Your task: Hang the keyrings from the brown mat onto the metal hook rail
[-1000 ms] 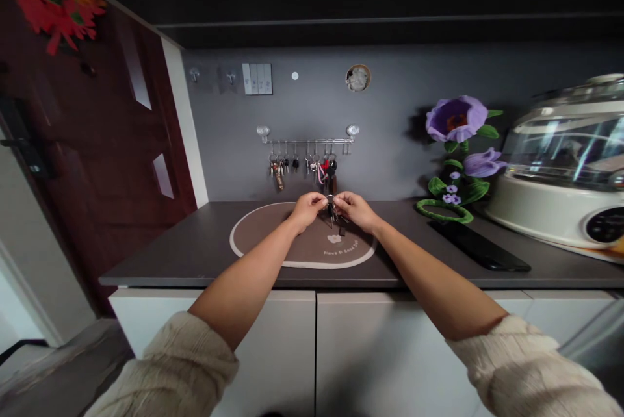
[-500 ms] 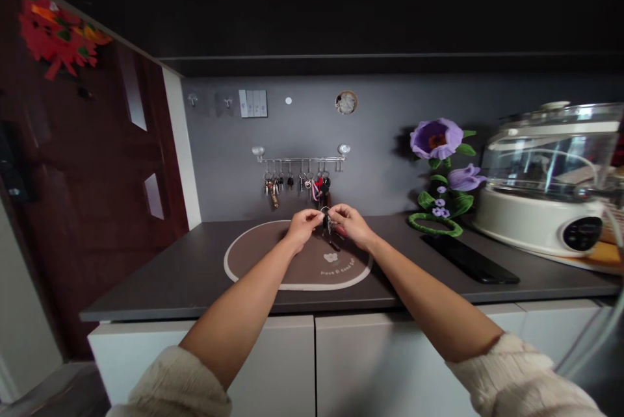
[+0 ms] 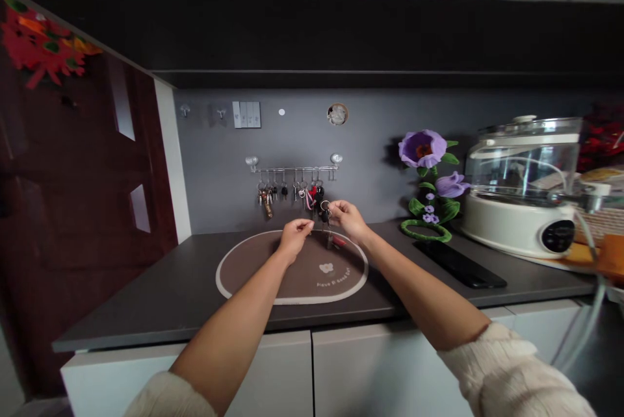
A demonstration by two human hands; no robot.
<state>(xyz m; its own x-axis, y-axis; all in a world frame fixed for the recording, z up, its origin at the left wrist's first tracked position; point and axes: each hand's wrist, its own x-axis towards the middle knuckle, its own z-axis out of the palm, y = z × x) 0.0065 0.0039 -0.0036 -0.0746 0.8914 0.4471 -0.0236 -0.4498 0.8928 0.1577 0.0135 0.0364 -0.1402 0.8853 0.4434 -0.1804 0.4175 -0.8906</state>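
My right hand (image 3: 350,219) pinches a metal key ring (image 3: 325,206) between thumb and fingertips, above the back right part of a brown oval mat (image 3: 258,267). From the ring hangs a bunch of keys (image 3: 329,235) with a dark piece and a red piece low down. My left hand (image 3: 295,239) is just left of the keys, apart from them; its thumb and fingers are pressed together and I see nothing between them. Behind both hands, a clear hook rail (image 3: 295,169) on the grey wall carries several hanging key bunches (image 3: 267,198). Its rightmost hooks show bare.
To the right stand a purple knitted flower (image 3: 423,149) with a green ring base, a black phone-like slab (image 3: 461,264) and a white appliance with a clear tank (image 3: 521,209). A dark shelf (image 3: 312,27) overhangs the counter (image 3: 160,293). A dark red door (image 3: 88,209) is at left.
My left hand has let go of the key ring and moved slightly left and down. My right hand still holds it, the keys hanging freely. The view has tilted up, showing things on the shelf.
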